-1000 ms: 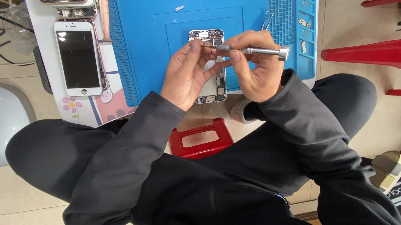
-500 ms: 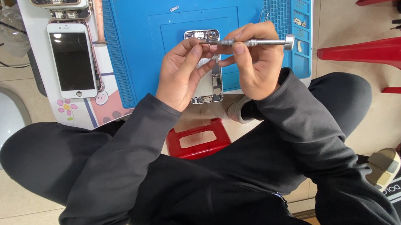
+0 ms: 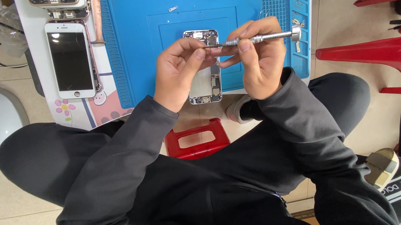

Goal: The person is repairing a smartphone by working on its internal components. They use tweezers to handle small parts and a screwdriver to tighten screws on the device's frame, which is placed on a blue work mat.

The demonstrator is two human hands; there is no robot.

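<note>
The right hand's grip is clamped on a silver screwdriver, held level with its cap at three o'clock and its tip at nine o'clock; the left hand's grip is pinched together at that tip, though what it pinches is too small to tell. Under both hands an opened phone chassis lies on the blue mat on the surface; a white phone lies face up at nine o'clock, well apart, and a red stool shows at six o'clock.
</note>
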